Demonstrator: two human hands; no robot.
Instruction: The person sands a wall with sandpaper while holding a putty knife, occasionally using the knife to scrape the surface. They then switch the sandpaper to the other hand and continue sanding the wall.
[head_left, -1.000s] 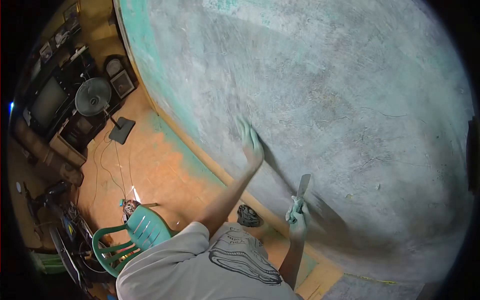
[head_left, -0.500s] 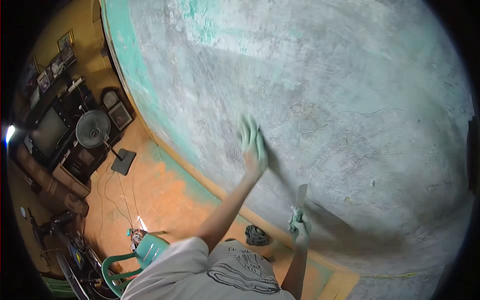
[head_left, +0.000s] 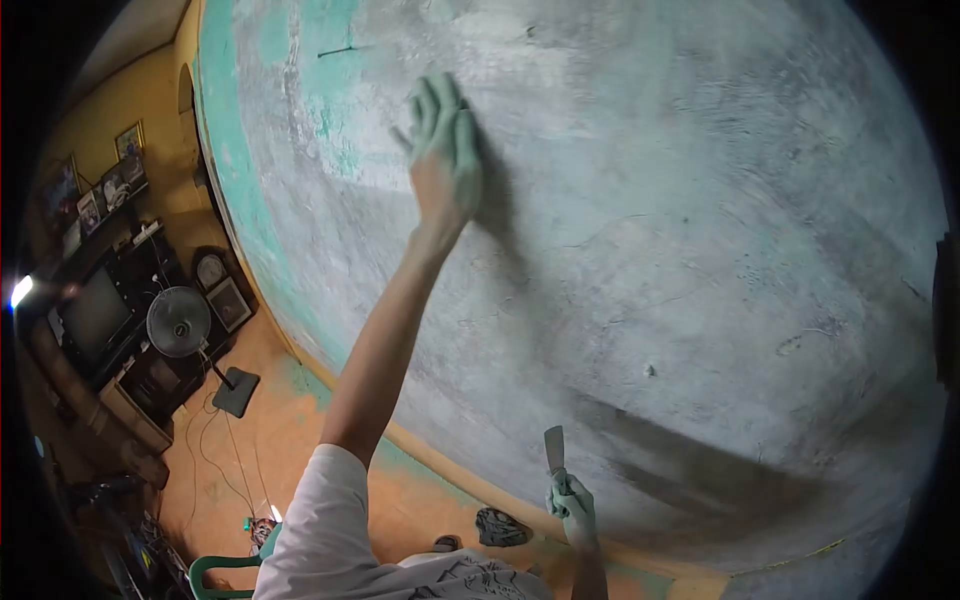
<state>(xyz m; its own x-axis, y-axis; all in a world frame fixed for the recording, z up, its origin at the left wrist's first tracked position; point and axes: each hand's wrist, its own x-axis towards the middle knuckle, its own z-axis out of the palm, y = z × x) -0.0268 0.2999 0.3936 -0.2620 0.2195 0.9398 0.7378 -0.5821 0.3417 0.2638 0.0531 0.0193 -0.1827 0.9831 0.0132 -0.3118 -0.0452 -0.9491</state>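
My left hand [head_left: 442, 160], coated in pale green dust, lies with its fingers stretched out against the wall [head_left: 640, 270]. Scraped grey and whitish plaster covers most of that wall, with patches of turquoise paint [head_left: 330, 130] near the left hand. Lower down, my right hand [head_left: 574, 508] is closed around the handle of a putty knife [head_left: 554, 450]. The knife's flat blade points upward, apart from the wall as far as I can see. Dust also coats the right hand.
A standing fan [head_left: 180, 322] is on the orange floor [head_left: 235, 450] to the left, with cords trailing from it. Behind it are a television [head_left: 95, 312] and framed pictures. A green plastic chair [head_left: 205, 575] and a dark bundle [head_left: 502, 528] are near my body.
My left hand has moved up and to the left along the wall. The right hand still grips the putty knife, lower in view now. My view has tilted upward.
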